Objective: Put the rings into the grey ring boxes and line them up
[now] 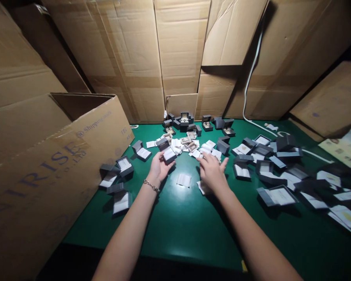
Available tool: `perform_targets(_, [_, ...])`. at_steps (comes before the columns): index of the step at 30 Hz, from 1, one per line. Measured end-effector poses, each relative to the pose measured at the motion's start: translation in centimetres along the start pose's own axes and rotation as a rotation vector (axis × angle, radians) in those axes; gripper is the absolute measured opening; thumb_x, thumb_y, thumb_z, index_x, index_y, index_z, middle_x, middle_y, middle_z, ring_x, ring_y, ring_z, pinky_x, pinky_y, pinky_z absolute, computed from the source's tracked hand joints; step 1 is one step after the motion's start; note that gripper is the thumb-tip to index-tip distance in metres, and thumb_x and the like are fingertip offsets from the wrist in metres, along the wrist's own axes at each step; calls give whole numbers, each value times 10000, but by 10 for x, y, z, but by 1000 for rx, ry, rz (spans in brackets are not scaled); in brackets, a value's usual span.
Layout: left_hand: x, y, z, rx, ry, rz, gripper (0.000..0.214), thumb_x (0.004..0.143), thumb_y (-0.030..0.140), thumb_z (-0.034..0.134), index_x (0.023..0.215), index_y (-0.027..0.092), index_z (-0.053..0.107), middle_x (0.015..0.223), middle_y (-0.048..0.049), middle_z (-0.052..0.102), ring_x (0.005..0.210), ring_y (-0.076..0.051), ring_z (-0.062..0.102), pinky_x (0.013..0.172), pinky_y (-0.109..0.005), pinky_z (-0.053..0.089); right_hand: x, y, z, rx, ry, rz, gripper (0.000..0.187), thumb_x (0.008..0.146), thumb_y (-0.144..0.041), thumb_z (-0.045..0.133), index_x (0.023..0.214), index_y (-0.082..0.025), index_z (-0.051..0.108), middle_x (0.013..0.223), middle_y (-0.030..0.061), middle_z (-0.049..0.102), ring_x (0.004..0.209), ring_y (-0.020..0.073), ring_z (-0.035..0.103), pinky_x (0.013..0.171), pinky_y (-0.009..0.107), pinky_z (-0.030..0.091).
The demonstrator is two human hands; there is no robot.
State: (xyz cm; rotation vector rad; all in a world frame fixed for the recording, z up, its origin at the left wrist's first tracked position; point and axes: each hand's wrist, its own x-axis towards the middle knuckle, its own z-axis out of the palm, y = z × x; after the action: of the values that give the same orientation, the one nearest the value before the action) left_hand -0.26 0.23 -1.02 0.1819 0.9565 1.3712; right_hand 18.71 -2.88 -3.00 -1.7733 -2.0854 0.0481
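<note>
Gripping an open grey ring box (169,153) between its fingers (170,164), the left hand (160,168) is held just left of a white paper card (183,180), which is lying on the green desk (175,234). A chain bracelet (151,186) is worn on that wrist. To the card's right, the right hand (212,173) is held with its fingers (224,162) spread open, nothing being gripped, just beside a scatter of white slips (206,153). Beyond the card, more open ring boxes (206,123) are strewn among those slips; further grey boxes (269,168) are heaped to its right, and others (119,187) are set to its left, beside a large cardboard shipping carton (67,164). Cardboard sheets (128,50) are stood up beyond the card.
</note>
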Motion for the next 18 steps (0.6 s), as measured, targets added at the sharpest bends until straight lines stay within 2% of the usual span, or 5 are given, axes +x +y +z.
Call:
perform_targets(3, [1, -2, -1, 25, 16, 6, 65, 822, 153, 510, 841, 145, 572, 783, -52, 663, 710, -160, 652, 672, -309, 547, 5, 17, -4, -33, -16, 162, 317, 916, -283, 434, 1167, -218, 617, 1369, 122, 516, 1266, 312, 425, 1046, 734, 34])
perform_targets(6, [1, -5, -2, 70, 15, 17, 40, 801, 120, 535, 809, 155, 551, 787, -45, 654, 705, -140, 647, 681, -290, 548, 7, 28, -7, -50, -85, 235, 312, 891, -335, 458, 1115, -213, 638, 1332, 118, 537, 1240, 330, 430, 1031, 746, 39])
perform_targets(12, [2, -6, -3, 92, -7, 32, 71, 787, 104, 537, 833, 157, 547, 808, -47, 654, 695, -129, 643, 671, -283, 554, 7, 28, -11, -119, 25, 342, 389, 816, -62, 356, 1059, -165, 642, 1387, 132, 483, 1295, 330, 374, 1037, 740, 44])
perform_targets(15, [3, -5, -3, 87, -13, 24, 66, 799, 117, 521, 840, 155, 556, 818, -56, 659, 702, -140, 649, 658, -291, 557, 6, 21, -7, -105, 79, 238, 442, 814, -47, 343, 1143, -176, 609, 1432, 128, 440, 1329, 321, 342, 1046, 735, 38])
perform_targets(18, [3, -6, -3, 83, -16, 15, 70, 803, 123, 510, 833, 149, 568, 810, -62, 660, 708, -151, 655, 655, -300, 559, 4, 9, 1, -74, -31, -20, 432, 844, -101, 373, 1216, -186, 576, 1396, 125, 490, 1289, 275, 409, 1109, 648, 60])
